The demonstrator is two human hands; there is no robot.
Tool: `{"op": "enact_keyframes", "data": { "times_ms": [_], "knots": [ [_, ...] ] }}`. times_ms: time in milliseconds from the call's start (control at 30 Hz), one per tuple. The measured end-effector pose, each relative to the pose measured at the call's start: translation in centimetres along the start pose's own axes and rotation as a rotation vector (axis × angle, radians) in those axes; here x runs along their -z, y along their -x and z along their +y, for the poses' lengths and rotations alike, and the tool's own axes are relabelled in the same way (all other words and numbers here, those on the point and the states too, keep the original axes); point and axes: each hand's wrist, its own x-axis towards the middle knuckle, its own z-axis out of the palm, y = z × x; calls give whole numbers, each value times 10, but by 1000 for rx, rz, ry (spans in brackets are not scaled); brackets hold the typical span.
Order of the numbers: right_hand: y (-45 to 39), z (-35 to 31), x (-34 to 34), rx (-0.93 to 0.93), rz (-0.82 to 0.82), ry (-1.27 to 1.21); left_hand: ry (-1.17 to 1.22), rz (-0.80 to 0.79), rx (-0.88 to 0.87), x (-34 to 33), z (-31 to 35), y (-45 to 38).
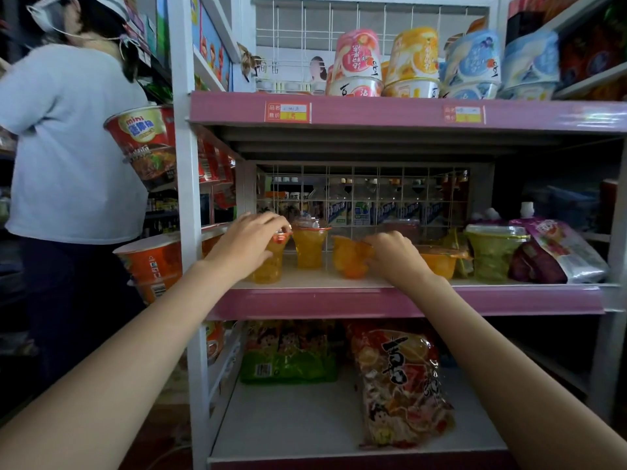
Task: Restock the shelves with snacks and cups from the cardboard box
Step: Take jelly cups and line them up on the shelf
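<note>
In a dim shop aisle, at the pink-edged white shelf point(390, 301), the left hand point(249, 244) grips an upright clear orange jelly cup point(269, 262); the right hand point(395, 254) grasps a tilted one point(349, 259).

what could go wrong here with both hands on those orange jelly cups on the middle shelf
1. The tilted cup under the right hand leans on its side and may roll off the middle shelf.
2. The left hand grips the front cup close beside the upright cup; a nudge may topple that one.
3. The flat orange cup sits right by the right wrist and may get bumped.
</note>
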Motion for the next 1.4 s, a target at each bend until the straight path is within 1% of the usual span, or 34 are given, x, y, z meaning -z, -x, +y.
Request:
{"op": "enact_keyframes", "data": {
  "times_ms": [67,133,300,400,467,567,600,700,767,900,1033,1100,1167,1233,1300,1333,1400],
  "knots": [
    [-2,-3,-1,84,-26,-86,31,-24,34,3,-8,2],
    [-5,-10,-2,149,-56,-120,29,-36,46,6,-14,3],
    [-10,-18,-13,107,-51,-137,0,-10,50,3,-14,6],
    [-12,-22,-13,75,-84,-131,25,28,55,2,-10,7],
    [-15,-25,-14,52,-87,-131,119,68,132,-2,-4,6],
    [-19,-28,-19,34,-61,-142,241,145,316,-11,0,6],
    [-19,-28,-20,31,-55,-142,239,169,342,-12,-1,7],
    [-20,-27,-22,31,-48,-140,242,208,347,-10,-4,11],
    [-20,-27,-22,25,-54,-144,242,178,327,-6,-5,13],
    [-22,-29,-22,24,-63,-141,214,71,207,2,-9,15],
    [-22,-29,-22,22,-73,-135,171,33,179,4,-15,16],
    [-22,-28,-24,23,-49,-104,157,24,177,5,-14,16],
    [-23,-25,-26,21,-30,-75,112,46,138,4,-10,15],
    [-23,-22,-26,23,-41,-49,67,132,37,2,3,12],
    [-24,-19,-23,40,-46,-26,75,206,-67,-5,20,8],
    [-25,-17,-21,48,-42,-16,84,207,-100,-10,29,4],
    [-29,-12,-20,42,-46,-2,91,177,-100,-23,38,-6]
  ]
}}
